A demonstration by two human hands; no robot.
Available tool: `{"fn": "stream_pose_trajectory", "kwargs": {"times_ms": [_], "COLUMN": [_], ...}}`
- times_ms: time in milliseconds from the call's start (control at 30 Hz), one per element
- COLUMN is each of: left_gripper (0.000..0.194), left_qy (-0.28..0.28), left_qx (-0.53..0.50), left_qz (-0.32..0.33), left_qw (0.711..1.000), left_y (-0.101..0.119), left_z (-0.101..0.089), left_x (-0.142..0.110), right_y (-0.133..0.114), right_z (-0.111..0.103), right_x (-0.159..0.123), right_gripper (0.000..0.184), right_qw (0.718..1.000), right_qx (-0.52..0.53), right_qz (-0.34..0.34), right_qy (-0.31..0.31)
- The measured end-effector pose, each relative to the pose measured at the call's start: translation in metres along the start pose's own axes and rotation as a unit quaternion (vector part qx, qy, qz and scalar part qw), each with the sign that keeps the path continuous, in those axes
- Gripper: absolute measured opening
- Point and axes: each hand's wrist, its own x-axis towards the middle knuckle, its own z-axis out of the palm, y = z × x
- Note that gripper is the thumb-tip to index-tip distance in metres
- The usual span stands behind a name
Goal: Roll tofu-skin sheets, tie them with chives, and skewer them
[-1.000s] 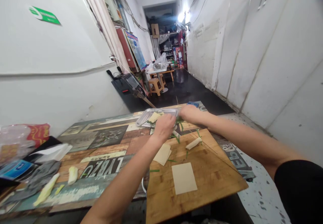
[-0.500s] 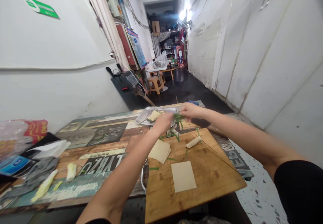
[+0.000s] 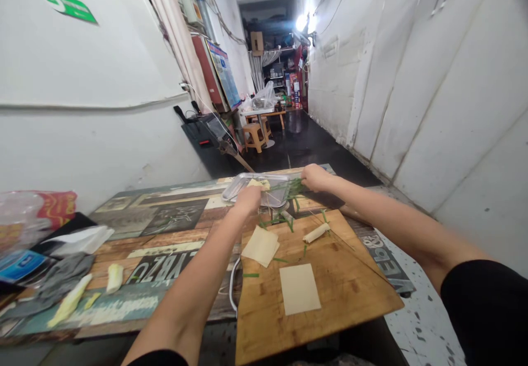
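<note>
My L hand (image 3: pixel 249 196) has moved left, from the R part of the shallow rect. silvery tray (image 3: pixel 236 186) to the pale yellow sheets (image 3: pixel 262 183) in it, uncovering thin pale sticks (image 3: pixel 269 201). My R hand (image 3: pixel 315 177) has shifted slightly right, so the gap b/w hands is wider & the bunch of thin green strips (image 3: pixel 295 186) shows more fully. The pale yellow square sheets on the board (image 3: pixel 260 246), prev. part-hidden by my L forearm, are now clear of it. My black L sleeve (image 3: pixel 159 358) has come into view, btm edge.
</note>
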Motion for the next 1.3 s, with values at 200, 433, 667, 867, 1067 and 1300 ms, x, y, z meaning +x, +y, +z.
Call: {"fn": "stream_pose_trajectory", "kwargs": {"times_ms": [200,433,667,867,1067,1300], "left_gripper": [0.051,0.025,0.05,0.054,0.044,0.025], "left_qy": [0.022,-0.132,-0.293,-0.344,-0.335,-0.155], "left_qx": [-0.058,-0.408,-0.546,-0.566,-0.606,-0.742], "left_qz": [0.089,0.132,0.034,-0.058,-0.067,-0.053], "left_qw": [0.994,0.894,0.784,0.747,0.718,0.651], "left_y": [0.025,0.061,0.059,0.059,0.045,0.051], "left_z": [-0.007,-0.008,-0.029,-0.035,-0.036,-0.005], "left_x": [0.004,-0.008,-0.028,-0.025,-0.025,-0.034], "right_y": [-0.013,-0.027,-0.017,-0.013,-0.003,-0.014], "right_z": [-0.002,-0.03,-0.035,-0.034,-0.03,-0.023], "right_x": [-0.002,-0.017,-0.033,-0.036,-0.037,-0.045], "right_gripper": [0.019,0.02,0.016,0.018,0.022,0.017], "right_qw": [0.997,0.977,0.963,0.963,0.954,0.949], "right_qx": [-0.029,0.114,0.203,0.198,0.26,0.31], "right_qz": [-0.058,-0.144,-0.131,-0.134,-0.115,-0.054], "right_qy": [-0.042,-0.109,-0.122,-0.12,-0.091,-0.019]}}
